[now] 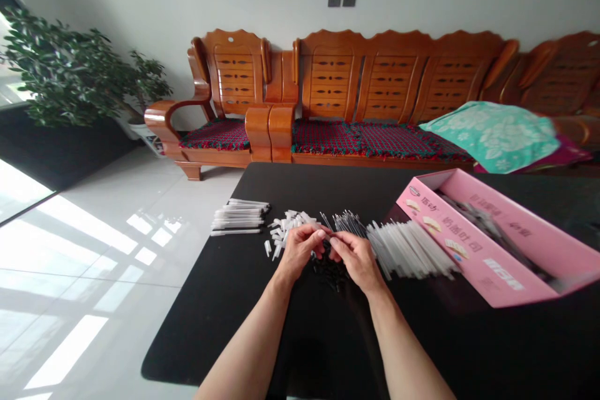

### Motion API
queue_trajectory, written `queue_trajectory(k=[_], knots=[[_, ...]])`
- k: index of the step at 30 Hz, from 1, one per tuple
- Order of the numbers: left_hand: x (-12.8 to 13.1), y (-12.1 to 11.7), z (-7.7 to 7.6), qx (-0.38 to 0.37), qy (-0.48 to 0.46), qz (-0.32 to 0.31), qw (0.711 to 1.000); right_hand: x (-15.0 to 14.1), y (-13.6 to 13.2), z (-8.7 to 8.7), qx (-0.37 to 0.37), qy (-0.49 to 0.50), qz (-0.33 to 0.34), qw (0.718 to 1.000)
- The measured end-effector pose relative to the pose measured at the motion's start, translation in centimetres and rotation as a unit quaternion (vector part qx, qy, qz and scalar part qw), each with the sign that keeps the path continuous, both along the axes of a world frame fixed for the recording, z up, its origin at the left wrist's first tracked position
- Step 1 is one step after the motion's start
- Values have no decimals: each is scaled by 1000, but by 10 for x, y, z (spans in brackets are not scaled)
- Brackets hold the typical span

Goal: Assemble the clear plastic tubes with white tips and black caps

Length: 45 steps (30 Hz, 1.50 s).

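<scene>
My left hand (302,244) and my right hand (354,253) meet over the black table (262,337), fingers pinched together on a small pen part that I cannot make out. Under them lies a heap of small black pieces (328,270). Just beyond are white caps (287,226), thin refills (347,222) and a spread of clear pen tubes (410,249). A neat bundle of finished white pens (238,217) lies to the left.
An open pink cardboard box (487,256) with more parts sits at the right of the table. Behind stand wooden sofas (328,81) with red cushions and a teal cloth (492,134). A potted plant (70,75) stands at the left on the tiled floor.
</scene>
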State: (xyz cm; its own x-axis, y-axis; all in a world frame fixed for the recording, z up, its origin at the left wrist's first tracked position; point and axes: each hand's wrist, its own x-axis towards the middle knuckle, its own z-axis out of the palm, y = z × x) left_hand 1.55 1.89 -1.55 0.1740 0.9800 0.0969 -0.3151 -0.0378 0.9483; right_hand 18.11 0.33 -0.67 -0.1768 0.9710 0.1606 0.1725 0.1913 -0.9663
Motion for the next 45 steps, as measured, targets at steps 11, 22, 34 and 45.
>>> queue_trajectory(k=[11,22,34,45], knots=[[-10,6,-1,-25,-108,28,993,-1,-6,1,-180,138,127,966],[-8,11,-7,-59,-108,87,989,-6,-5,-1,-18,-21,71,997],[-5,9,-4,-69,-126,52,988,-14,-5,-7,-83,32,79,993],[-49,27,-5,-31,-128,251,959,0,-2,-11,225,-290,-126,922]])
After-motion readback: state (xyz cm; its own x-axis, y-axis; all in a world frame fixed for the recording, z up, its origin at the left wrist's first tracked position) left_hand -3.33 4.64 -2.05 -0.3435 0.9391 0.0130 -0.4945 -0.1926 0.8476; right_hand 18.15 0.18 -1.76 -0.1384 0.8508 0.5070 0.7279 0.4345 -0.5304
